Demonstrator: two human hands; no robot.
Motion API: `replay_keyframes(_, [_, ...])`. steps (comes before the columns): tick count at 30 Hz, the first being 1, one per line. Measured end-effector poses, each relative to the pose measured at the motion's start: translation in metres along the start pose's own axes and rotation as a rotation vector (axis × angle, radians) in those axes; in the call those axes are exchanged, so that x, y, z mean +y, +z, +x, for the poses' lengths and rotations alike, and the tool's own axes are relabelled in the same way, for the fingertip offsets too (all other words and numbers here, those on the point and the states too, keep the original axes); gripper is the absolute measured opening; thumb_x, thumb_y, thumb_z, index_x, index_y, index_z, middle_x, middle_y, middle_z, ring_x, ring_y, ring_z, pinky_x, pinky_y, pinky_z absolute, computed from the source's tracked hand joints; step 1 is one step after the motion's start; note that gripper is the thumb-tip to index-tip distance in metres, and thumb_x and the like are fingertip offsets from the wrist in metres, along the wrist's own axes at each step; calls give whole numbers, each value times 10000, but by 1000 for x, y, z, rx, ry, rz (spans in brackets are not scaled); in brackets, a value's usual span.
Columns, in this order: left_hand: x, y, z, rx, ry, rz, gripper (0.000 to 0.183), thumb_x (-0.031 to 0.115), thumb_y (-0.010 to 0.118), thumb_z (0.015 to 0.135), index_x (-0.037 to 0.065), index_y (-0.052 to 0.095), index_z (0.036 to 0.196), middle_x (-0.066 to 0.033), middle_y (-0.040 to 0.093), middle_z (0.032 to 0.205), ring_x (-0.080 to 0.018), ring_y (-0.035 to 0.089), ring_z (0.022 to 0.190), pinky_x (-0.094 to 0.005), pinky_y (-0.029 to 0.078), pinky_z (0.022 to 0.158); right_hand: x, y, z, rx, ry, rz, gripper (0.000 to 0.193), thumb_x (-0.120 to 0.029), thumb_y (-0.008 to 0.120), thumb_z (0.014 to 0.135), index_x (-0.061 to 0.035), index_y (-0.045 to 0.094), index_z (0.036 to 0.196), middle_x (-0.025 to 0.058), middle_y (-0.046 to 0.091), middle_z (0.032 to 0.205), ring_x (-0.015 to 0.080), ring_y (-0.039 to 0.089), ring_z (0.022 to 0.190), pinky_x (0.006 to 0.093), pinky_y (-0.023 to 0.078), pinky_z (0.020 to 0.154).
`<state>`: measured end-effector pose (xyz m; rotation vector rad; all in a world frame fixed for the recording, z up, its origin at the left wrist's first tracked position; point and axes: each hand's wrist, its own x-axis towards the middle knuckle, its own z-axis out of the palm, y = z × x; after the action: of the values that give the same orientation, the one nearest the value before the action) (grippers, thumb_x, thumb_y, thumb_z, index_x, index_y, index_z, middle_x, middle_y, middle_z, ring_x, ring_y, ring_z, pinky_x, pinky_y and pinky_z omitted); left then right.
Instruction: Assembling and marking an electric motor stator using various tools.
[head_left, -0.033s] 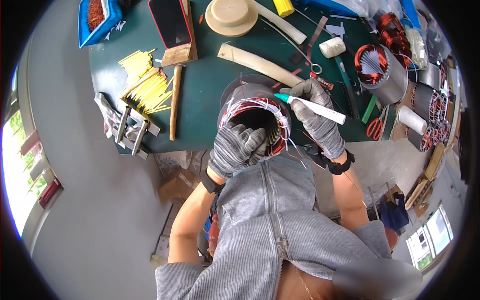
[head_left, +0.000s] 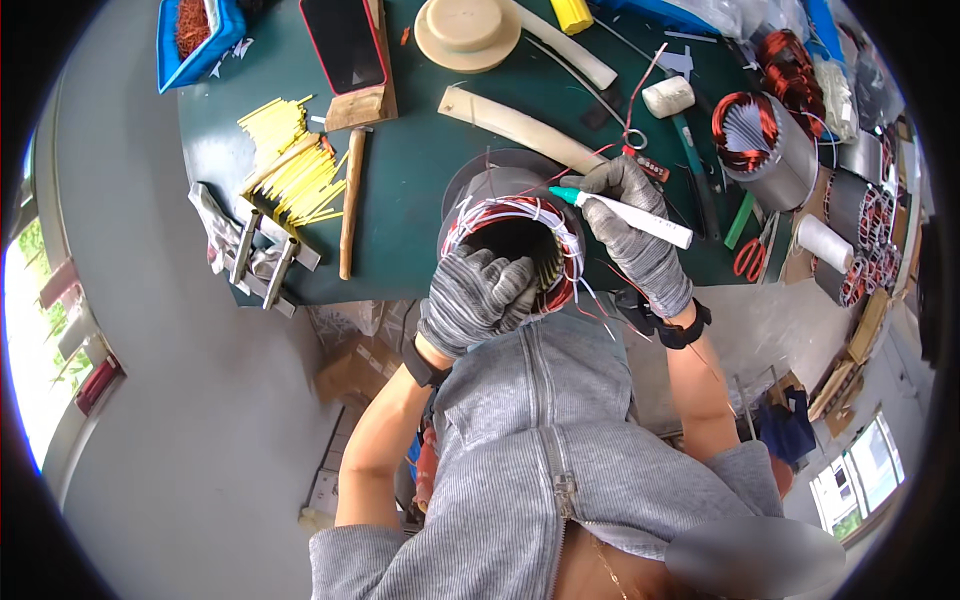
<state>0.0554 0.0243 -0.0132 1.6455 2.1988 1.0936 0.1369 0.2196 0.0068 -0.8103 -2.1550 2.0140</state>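
Observation:
A round motor stator [head_left: 497,190] with copper windings and white lacing stands at the near edge of the dark green table [head_left: 420,170]. My left hand [head_left: 478,295], in a grey knit glove, grips the stator's near rim, fingers curled into the bore. My right hand [head_left: 635,235], also gloved, holds a white marker [head_left: 640,218] with a teal tip. The tip rests at the upper right of the windings. Thin red and white wire ends stick out around the rim.
On the table lie yellow sleeve strips [head_left: 295,175], a wooden-handled tool [head_left: 350,205], a metal clamp [head_left: 262,262], a red-cased phone [head_left: 345,45], a beige disc [head_left: 468,30] and a blue tray [head_left: 190,35]. More wound stators [head_left: 765,135] and red scissors [head_left: 750,258] sit at the right.

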Motion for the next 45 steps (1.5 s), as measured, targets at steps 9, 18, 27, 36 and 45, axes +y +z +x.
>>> replay_keyframes(9, [-2, -3, -1, -8, -3, -60, 232, 168, 654, 694, 68, 595, 895, -65, 549, 626, -244, 531, 533, -370, 452, 545, -6, 13, 14, -100, -22, -219, 157, -131, 610, 786, -41, 544, 896, 71, 582, 729, 173, 597, 651, 285, 485, 615])
replay_keyframes(18, [-3, -5, 0, -24, 10, -67, 239, 177, 639, 706, 58, 581, 905, -60, 545, 620, -245, 518, 524, -366, 437, 540, 0, 7, 13, -130, -38, -179, 149, -150, 581, 804, -28, 523, 869, 81, 570, 745, 163, 577, 671, 283, 474, 632])
replay_keyframes(27, [11, 3, -3, 24, -118, 58, 178, 129, 618, 730, 40, 570, 876, -84, 532, 616, -266, 506, 529, -400, 408, 520, 20, -23, 0, 256, 162, 622, 187, -182, 503, 898, -35, 461, 1007, 65, 547, 787, 249, 622, 868, 358, 526, 793])
replay_keyframes(36, [55, 41, -9, 451, -500, -129, 184, 29, 523, 807, 0, 573, 981, -157, 608, 775, -317, 589, 715, -400, 458, 673, 56, -40, -69, 321, 225, 482, 155, -136, 529, 881, -19, 466, 960, 61, 535, 769, 203, 619, 835, 298, 530, 747])
replay_keyframes(45, [40, 30, -18, 103, -162, 339, 282, 34, 573, 660, 64, 567, 940, -96, 544, 671, -284, 535, 609, -404, 421, 548, 47, 9, -86, 254, 30, 156, 103, -57, 572, 782, -58, 515, 868, 17, 549, 708, 65, 523, 611, 237, 455, 575])
